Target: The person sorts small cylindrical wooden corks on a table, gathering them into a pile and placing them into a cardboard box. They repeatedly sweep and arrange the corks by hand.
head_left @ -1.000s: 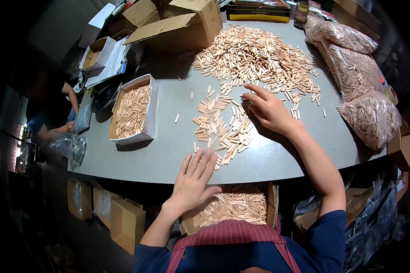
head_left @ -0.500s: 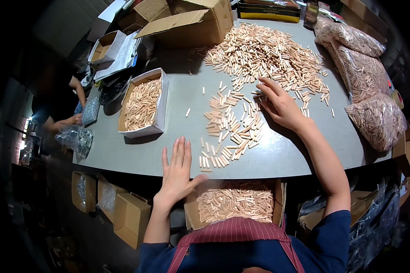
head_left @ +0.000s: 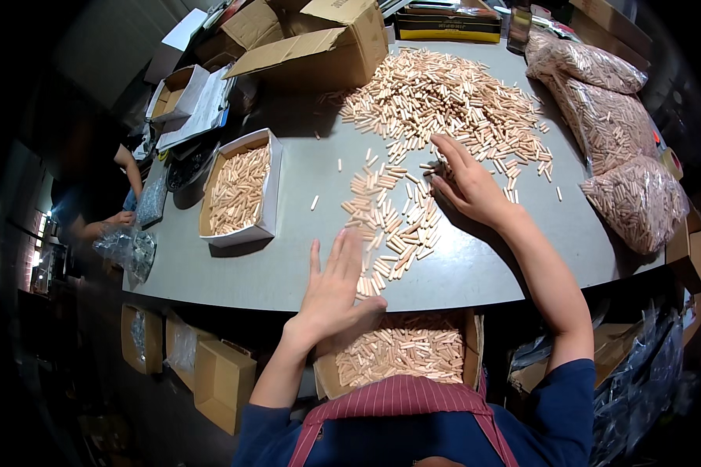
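Our left hand (head_left: 336, 289) has slid right, fingers flat and empty, against the dowels (head_left: 389, 226); right hand (head_left: 467, 187) spread, holding none.

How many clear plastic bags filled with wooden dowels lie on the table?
3, all along the table's right edge: one bag at the far right corner, one in the middle, and one nearest the person. More may be hidden beyond the picture's rim.

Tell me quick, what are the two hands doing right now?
Left hand: open and flat, holding nothing, at the table's near edge beside the wooden dowels.
Right hand: open, fingers spread on the dowels, gripping nothing.
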A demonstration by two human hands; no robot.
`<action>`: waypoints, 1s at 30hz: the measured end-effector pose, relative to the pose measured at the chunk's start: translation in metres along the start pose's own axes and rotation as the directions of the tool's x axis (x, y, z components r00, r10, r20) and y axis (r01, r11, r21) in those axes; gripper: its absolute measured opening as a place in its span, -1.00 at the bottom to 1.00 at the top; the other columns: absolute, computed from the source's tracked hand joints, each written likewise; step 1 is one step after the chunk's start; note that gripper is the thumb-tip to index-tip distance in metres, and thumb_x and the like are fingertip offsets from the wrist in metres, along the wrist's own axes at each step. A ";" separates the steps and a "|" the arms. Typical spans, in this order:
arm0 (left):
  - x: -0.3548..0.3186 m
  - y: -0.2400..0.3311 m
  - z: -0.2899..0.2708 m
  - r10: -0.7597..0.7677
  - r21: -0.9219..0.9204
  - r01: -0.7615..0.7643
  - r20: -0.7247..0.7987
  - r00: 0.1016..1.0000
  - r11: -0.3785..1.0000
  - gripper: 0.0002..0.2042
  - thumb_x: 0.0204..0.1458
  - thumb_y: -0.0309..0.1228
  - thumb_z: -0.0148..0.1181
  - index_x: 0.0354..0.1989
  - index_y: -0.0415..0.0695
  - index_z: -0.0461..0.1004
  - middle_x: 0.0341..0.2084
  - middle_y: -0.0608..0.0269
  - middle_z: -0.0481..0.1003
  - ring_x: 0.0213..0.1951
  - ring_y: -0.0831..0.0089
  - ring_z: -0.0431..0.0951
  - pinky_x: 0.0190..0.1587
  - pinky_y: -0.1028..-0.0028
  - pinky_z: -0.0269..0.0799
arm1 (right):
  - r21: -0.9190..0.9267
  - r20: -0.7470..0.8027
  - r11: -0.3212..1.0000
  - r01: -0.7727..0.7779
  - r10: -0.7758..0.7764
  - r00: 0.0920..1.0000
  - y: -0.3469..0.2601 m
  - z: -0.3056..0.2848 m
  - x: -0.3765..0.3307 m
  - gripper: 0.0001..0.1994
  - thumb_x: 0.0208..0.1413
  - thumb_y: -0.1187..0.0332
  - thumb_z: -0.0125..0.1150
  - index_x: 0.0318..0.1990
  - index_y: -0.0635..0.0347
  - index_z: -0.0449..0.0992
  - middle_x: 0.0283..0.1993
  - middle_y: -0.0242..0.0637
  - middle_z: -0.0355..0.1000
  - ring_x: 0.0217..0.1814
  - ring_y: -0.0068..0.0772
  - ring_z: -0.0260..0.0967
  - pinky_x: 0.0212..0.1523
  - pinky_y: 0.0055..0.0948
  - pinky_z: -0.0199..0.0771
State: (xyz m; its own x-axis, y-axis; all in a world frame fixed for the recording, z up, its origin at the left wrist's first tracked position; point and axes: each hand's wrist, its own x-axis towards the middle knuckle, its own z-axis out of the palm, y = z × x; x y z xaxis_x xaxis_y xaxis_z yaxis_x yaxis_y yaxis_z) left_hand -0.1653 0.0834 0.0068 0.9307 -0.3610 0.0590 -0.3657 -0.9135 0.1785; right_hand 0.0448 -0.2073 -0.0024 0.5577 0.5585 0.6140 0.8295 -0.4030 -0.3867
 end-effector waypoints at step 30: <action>0.084 0.008 -0.004 -0.031 -0.229 -0.095 -0.490 0.871 0.969 -0.94 0.02 -0.45 0.40 -0.36 -0.14 0.67 -0.27 0.22 0.54 -0.13 0.18 0.46 -0.04 0.23 0.41 | -0.031 0.029 1.000 0.002 -0.001 1.000 0.015 -0.002 -0.003 -0.60 0.19 0.52 0.28 0.20 0.22 0.50 0.53 0.04 0.19 0.37 0.17 0.40 0.28 -0.04 0.52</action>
State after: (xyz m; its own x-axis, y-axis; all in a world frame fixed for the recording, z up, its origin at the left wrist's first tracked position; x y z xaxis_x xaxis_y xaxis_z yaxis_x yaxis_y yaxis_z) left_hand -0.0899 0.0464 0.0174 0.8272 -0.1944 0.5271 -0.4399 -0.8079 0.3923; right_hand 0.0558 -0.2167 -0.0085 0.5575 0.5796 0.5943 0.8291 -0.4244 -0.3640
